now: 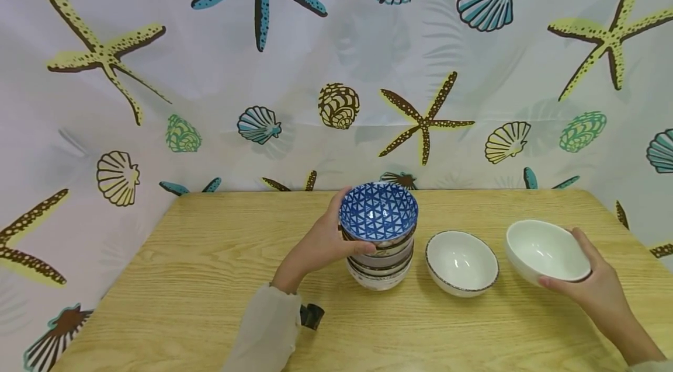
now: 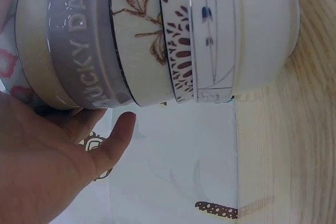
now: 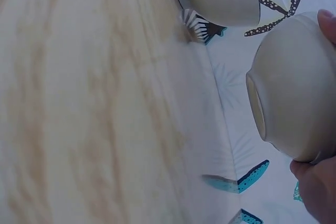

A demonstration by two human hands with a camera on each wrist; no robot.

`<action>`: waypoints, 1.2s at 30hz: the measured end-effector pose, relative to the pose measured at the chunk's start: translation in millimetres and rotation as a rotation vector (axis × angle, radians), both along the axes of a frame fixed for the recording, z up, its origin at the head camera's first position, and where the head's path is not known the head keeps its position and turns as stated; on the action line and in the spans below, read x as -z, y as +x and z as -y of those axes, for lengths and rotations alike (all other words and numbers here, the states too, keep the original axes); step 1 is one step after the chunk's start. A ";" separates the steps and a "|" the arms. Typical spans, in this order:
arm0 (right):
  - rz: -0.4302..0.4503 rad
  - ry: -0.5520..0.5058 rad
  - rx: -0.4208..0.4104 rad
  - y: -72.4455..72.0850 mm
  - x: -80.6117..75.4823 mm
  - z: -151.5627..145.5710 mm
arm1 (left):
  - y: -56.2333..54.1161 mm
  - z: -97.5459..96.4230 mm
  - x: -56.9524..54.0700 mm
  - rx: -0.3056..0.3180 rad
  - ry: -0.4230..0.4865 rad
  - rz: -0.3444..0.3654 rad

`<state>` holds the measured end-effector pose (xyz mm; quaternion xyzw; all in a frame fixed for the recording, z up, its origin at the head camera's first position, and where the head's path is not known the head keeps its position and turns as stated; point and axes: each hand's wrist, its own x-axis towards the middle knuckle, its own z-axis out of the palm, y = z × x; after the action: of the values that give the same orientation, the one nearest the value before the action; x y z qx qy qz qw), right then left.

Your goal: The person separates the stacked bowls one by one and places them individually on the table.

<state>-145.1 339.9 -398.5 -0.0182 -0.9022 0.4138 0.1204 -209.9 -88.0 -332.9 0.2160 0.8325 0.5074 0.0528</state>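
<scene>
A stack of several nested bowls [image 2: 144,51] is topped by a blue bowl with white triangles [image 1: 378,212]. My left hand [image 1: 326,237] grips the top of this stack from the left, its thumb along the near side of the blue bowl. In the left wrist view, the left hand [image 2: 58,156] is beside the upper bowls, a grey-purple one with raised lettering among them. My right hand [image 1: 599,284] holds a plain white bowl [image 1: 547,250] by its right side, tilted and raised off the table, its foot showing in the right wrist view.
Between the stack and the white bowl, a white bowl with a dark speckled rim [image 1: 461,264] sits upright on the wooden table [image 1: 210,255]. A curtain with starfish and shells [image 1: 294,80] hangs behind the table's far edge. Some dark strap-like thing [image 1: 312,316] shows by the left sleeve.
</scene>
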 end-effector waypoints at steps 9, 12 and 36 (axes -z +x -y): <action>-0.005 -0.004 0.006 1.1 7.7 -2.9 | 1.7 -0.4 -1.5 -0.014 -0.005 0.017; -0.020 0.008 0.004 1.1 8.3 -2.2 | 2.0 0.2 -1.4 -0.013 0.004 0.016; 0.055 0.036 -0.006 3.5 16.7 -2.6 | 0.9 0.5 1.1 -0.016 0.002 0.023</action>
<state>-141.7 342.5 -415.2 -0.0247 -0.9125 0.3972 0.0944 -209.0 -88.5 -334.0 0.2034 0.8330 0.5112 0.0581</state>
